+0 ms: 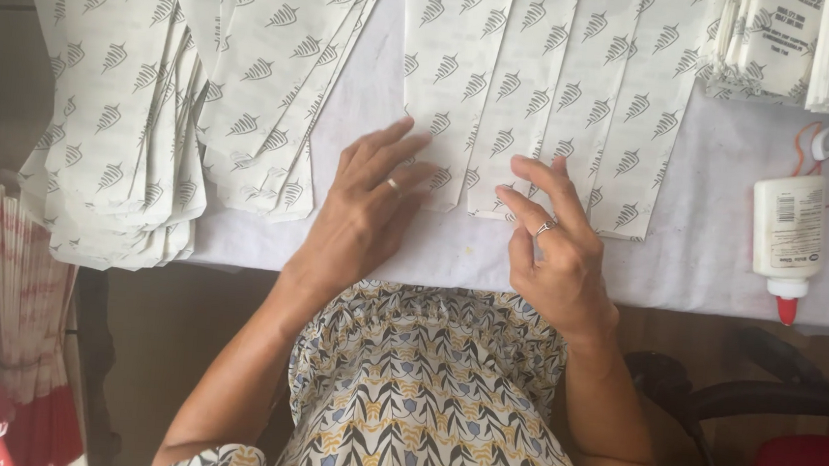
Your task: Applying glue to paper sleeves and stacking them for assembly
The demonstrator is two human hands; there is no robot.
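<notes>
Four overlapping printed paper strips [544, 85] fanned at centre — one glue bottle [787, 238] — two hands, one ring each.

White paper sheets [535, 85] carry a repeated grey leaf print and lie on a plain white tabletop [708, 266]. Right of the sheets, a white glue bottle [787, 233] has a red tip. Left of them, a stack of paper [28, 321] is red and white. Below them, the dress [421, 401] shows yellow, blue and black on cream.
</notes>
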